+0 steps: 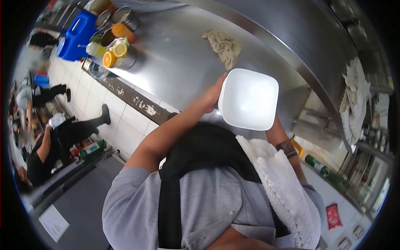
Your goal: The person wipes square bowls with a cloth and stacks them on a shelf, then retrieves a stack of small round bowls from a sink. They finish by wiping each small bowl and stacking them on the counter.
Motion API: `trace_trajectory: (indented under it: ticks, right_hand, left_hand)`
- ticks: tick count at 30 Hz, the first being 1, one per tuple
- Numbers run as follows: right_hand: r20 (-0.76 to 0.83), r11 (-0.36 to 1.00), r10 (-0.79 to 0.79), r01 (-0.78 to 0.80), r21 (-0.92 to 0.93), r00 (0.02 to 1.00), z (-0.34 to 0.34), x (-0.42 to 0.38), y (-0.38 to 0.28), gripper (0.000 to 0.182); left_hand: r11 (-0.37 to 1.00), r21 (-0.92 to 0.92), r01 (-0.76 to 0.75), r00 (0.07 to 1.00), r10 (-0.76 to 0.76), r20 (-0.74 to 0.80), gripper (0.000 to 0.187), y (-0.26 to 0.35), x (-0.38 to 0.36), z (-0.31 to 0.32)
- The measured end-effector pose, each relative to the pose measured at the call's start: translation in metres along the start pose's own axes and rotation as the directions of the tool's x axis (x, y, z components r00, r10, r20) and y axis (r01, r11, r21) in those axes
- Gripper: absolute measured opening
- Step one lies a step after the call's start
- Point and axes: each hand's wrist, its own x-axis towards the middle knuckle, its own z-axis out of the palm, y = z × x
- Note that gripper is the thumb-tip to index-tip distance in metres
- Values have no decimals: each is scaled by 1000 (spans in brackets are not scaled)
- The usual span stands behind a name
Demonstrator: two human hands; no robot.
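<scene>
Above the table (175, 50), left hand (214, 94) holds white bowl (250, 98) by its side, likely for steadiness; right hand hidden behind it, grip can't be told.

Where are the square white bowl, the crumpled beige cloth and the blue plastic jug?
Square white bowl (250, 99): head view, on its inner floor.
Crumpled beige cloth (225, 45): head view, on its middle folds.
Blue plastic jug (80, 39): head view, on its side below the handle.

Place: commercial kitchen
Worktop: long stainless steel counter (166, 54)
Far left: metal containers (126, 17), cut citrus (109, 59)
Floor: white tiles (93, 89)
Left: people in dark clothing (41, 160)
</scene>
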Motion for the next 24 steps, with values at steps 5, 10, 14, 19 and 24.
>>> trace_trajectory:
  ticks: [5, 10, 14, 19, 24]
  right_hand:
    - [67, 998, 55, -54, -14, 996, 4, 13, 20, 60]
    - [137, 995, 100, -96, -36, 986, 17, 23, 39, 60]
    - [193, 993, 115, -104, -63, 975, 31, 31, 46, 59]
    - [257, 989, 133, -110, -102, 957, 57, 40, 55, 59]
    - [323, 983, 158, -118, -139, 933, 94, 38, 69, 58]
  left_hand:
    - [993, -90, -82, 996, 78, -49, 76, 7, -19, -12]
    - [970, -133, -206, 973, 188, -132, 73, 6, -34, -17]
    - [958, -127, -258, 953, 231, -196, 72, 3, -46, -30]
    - [930, -143, -338, 918, 292, -268, 72, 2, -73, -41]
    - [917, -153, -368, 887, 297, -354, 72, 13, -119, -54]
